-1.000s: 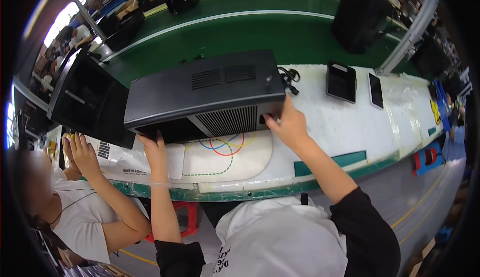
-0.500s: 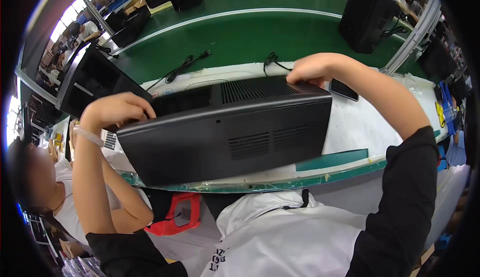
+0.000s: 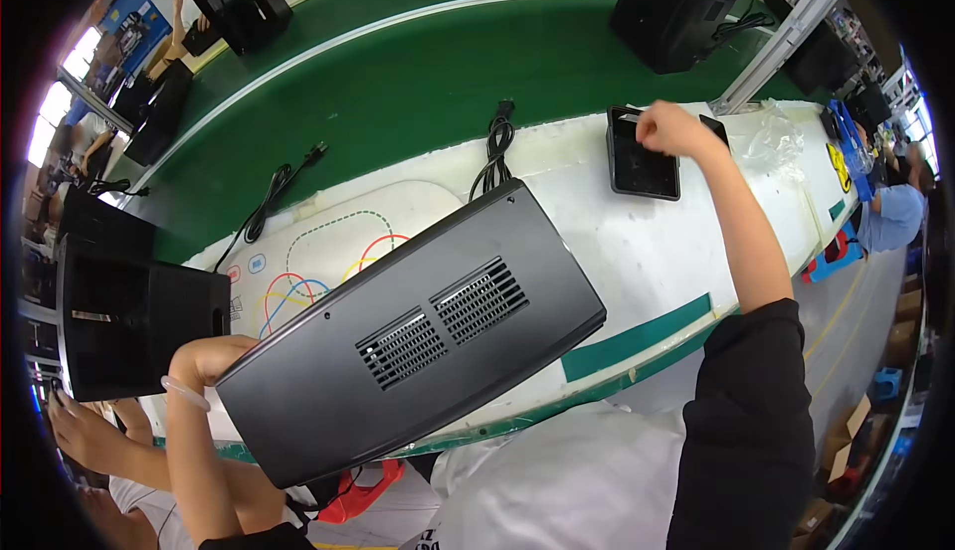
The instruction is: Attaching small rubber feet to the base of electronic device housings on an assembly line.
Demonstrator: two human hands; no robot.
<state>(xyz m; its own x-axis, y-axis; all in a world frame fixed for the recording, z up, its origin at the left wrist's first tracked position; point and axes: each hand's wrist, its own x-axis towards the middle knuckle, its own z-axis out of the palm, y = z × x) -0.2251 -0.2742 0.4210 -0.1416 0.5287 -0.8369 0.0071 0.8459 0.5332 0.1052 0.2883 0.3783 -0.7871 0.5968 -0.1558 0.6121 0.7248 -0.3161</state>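
A black box-shaped housing (image 3: 418,351) with two slotted vents stands tilted across the near table, one long face toward me. My left hand (image 3: 214,356) grips its left end, and the fingers pass out of sight behind it. To the right, my right hand (image 3: 678,132) is over a small black tray (image 3: 645,167), its fingers drawn together. Whether they hold anything small I cannot make out. The tray's dark floor shows below the fingertips.
Black power cords (image 3: 494,147) lie behind the housing. Another black housing (image 3: 149,316) stands at the left, beside a co-worker's hand (image 3: 85,436). Beyond lies a green conveyor (image 3: 398,73) carrying a tall black unit (image 3: 676,13). Crumpled clear plastic (image 3: 776,142) lies right of the tray.
The housing has turned, its right end swinging away from me and its vented face now upward. My right hand has left it and moved right to the tray; my left hand remains on it.
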